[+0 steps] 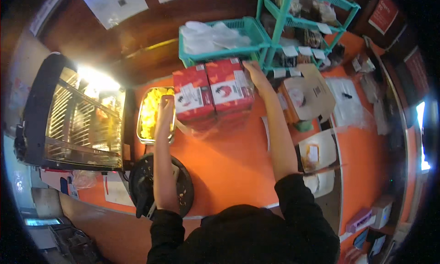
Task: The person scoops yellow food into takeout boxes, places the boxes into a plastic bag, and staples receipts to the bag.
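Note:
Two red printed packages [213, 89] stand side by side at the back of the orange counter [227, 161], with a clear plastic wrap below them. My right hand [253, 73] is at the upper right edge of the packages; its grip is partly hidden. At the left package's lower left edge is my left hand [165, 107], over a glass dish of yellow food [148, 116]; whether its fingers hold the package cannot be told. Below my left forearm lies a round black pan [184, 185].
A lit food warmer [86, 119] stands at left. Behind the packages is a green basket [223, 51] with white bags; a green rack [278, 30] adjoins it. To the right are a cardboard box [309, 92] and white trays [318, 150].

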`<move>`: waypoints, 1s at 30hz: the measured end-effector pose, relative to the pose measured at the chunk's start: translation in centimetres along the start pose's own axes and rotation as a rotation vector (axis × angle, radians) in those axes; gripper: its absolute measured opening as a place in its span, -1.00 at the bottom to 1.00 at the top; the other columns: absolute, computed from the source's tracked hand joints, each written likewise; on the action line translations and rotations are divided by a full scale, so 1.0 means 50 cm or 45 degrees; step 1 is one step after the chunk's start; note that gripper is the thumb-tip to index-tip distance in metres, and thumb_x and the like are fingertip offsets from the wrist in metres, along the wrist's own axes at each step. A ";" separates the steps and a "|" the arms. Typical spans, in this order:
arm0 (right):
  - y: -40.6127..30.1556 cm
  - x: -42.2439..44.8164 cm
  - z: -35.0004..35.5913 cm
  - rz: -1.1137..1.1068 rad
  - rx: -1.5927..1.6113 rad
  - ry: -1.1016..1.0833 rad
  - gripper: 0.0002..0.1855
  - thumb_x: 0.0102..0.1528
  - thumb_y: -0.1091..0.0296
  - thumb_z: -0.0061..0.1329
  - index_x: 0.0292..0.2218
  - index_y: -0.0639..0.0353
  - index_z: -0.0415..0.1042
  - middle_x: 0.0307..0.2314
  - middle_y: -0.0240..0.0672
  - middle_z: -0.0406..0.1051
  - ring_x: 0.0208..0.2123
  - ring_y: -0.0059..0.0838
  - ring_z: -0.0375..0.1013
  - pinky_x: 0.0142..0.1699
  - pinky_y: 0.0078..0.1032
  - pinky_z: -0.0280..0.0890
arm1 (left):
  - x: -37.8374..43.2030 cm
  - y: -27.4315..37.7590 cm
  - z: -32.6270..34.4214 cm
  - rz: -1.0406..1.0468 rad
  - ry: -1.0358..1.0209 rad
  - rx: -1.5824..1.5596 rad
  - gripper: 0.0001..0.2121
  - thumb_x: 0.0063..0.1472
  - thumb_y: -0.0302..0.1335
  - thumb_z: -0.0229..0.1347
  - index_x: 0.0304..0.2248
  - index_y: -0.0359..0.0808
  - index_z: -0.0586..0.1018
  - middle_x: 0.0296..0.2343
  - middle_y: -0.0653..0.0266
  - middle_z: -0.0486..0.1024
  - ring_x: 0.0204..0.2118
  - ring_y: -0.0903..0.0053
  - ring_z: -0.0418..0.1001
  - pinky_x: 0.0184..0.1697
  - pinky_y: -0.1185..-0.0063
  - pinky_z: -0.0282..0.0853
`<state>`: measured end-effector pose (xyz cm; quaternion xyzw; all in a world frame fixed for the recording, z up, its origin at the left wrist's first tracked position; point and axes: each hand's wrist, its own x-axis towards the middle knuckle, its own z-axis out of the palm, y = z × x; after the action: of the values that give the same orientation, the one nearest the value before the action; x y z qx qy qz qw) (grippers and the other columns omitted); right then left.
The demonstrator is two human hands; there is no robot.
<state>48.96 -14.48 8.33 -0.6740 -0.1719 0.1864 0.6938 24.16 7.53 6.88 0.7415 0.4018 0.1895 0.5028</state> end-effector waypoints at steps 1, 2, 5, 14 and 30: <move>0.002 0.021 0.008 -0.006 -0.090 -0.042 -0.54 -0.01 -0.03 0.01 -0.27 0.14 0.22 -0.46 -0.44 0.24 -0.36 -0.61 0.22 -0.31 -0.62 0.16 | 0.017 -0.058 -0.009 -0.143 -0.200 -0.373 -0.65 0.16 -0.31 -0.08 -0.08 -0.25 0.40 -0.21 0.08 0.37 -0.10 0.35 0.29 -0.16 0.36 0.28; -0.008 0.022 0.010 0.015 -0.093 -0.046 -0.54 -0.01 -0.03 0.01 -0.27 0.14 0.22 -0.46 -0.44 0.24 -0.36 -0.61 0.22 -0.31 -0.62 0.16 | 0.023 -0.086 -0.002 0.019 -0.282 -0.463 -0.60 0.12 -0.32 0.00 -0.05 -0.25 0.38 -0.25 0.12 0.40 -0.18 0.40 0.33 -0.23 0.44 0.30; -0.020 0.028 -0.010 0.263 -0.041 -0.139 -0.52 -0.04 -0.05 0.03 -0.29 0.11 0.20 -0.47 -0.44 0.22 -0.37 -0.60 0.24 -0.30 -0.60 0.18 | 0.025 -0.084 0.021 0.140 -0.509 -0.464 -0.53 -0.02 -0.41 0.17 -0.07 -0.30 0.41 -0.40 0.31 0.48 -0.41 0.57 0.41 -0.42 0.67 0.32; -0.007 0.049 0.009 -0.022 -0.512 -0.160 -0.44 -0.12 -0.02 0.10 -0.31 0.16 0.10 -0.43 -0.32 0.22 -0.36 -0.50 0.26 -0.24 -0.52 0.20 | 0.176 -0.127 0.019 0.440 -0.718 0.349 -0.46 0.02 -0.20 0.10 0.03 -0.08 0.33 -0.12 0.04 0.40 -0.07 0.39 0.38 -0.02 0.14 0.20; 0.025 0.029 0.015 -0.266 0.053 -0.405 -0.33 -0.18 0.47 0.17 -0.19 0.06 -0.06 -0.31 -0.31 0.09 -0.21 -0.50 0.19 -0.15 -0.58 0.19 | 0.093 0.044 -0.018 0.147 -0.379 -0.984 -0.51 0.08 -0.23 0.08 0.01 -0.16 0.37 -0.01 0.41 0.27 0.07 0.56 0.10 0.04 0.44 0.09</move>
<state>49.84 -13.07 7.08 -0.5999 -0.3446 0.2211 0.6873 27.26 11.35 8.69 0.5389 0.1819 0.2448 0.7852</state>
